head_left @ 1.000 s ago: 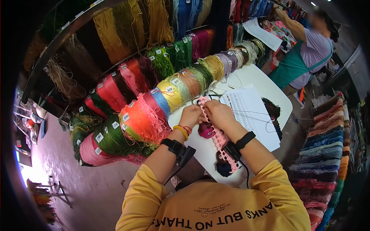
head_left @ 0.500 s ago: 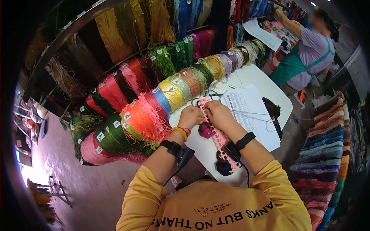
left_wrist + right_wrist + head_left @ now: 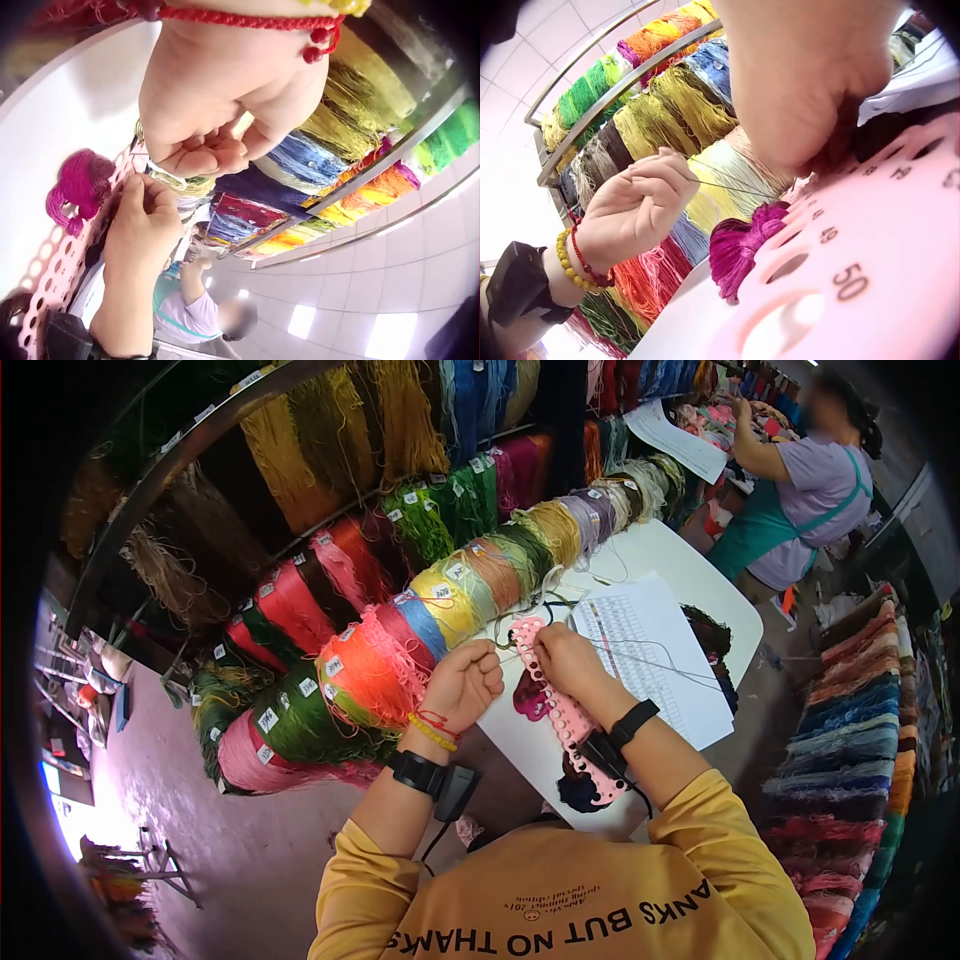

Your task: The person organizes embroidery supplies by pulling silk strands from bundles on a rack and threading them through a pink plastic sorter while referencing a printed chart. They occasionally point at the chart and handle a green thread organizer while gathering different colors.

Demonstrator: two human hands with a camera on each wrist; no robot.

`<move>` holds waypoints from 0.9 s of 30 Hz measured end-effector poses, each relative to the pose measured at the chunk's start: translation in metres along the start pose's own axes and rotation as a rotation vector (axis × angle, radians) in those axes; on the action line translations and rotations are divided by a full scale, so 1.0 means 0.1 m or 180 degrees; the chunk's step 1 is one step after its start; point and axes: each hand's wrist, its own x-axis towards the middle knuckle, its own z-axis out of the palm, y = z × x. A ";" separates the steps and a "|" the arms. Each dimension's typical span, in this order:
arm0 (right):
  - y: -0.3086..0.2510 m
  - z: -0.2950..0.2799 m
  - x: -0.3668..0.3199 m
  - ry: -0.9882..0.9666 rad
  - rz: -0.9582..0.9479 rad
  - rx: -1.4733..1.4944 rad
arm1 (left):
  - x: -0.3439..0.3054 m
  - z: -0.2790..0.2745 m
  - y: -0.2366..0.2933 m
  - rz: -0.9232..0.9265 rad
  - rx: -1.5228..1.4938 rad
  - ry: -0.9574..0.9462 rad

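My left hand [image 3: 465,682] is drawn back to the left of the pink perforated strip, its fingers curled in. In the right wrist view it pinches a dark thread [image 3: 731,185], which stretches taut toward the strip. My right hand [image 3: 578,665] grips the upper part of the pink perforated strip [image 3: 567,722], thumb and fingertips at its edge beside the holes. Printed numbers run along the strip [image 3: 885,247] next to the holes. A magenta thread bundle [image 3: 739,251] hangs from one side, and a dark navy bundle [image 3: 578,792] sits near the lower end.
Under the strip is a white table [image 3: 520,750], with printed sheets [image 3: 650,660] to the right and dark thread bundles [image 3: 710,650] beyond. A long roll of labelled, coloured skeins [image 3: 440,600] borders the left side. Another person [image 3: 800,500] stands at the far right, by the racks.
My left hand has moved from the strip back toward the left and the body, drawing the thread out. The right hand stays at the strip. The other person's arm has come down.
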 end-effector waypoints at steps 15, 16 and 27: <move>-0.42 -0.27 -0.59 0.0014 -0.0130 -0.0433 | -0.11 0.28 -0.13 0.0915 0.1749 0.1376; -0.41 -0.28 -0.60 -0.0118 -0.0001 -0.0401 | -0.20 0.27 -0.07 0.1059 0.1812 0.1623; -0.39 -0.42 -0.56 -0.0406 0.0245 -0.0148 | -2.73 -0.05 0.81 0.3483 0.5073 0.3845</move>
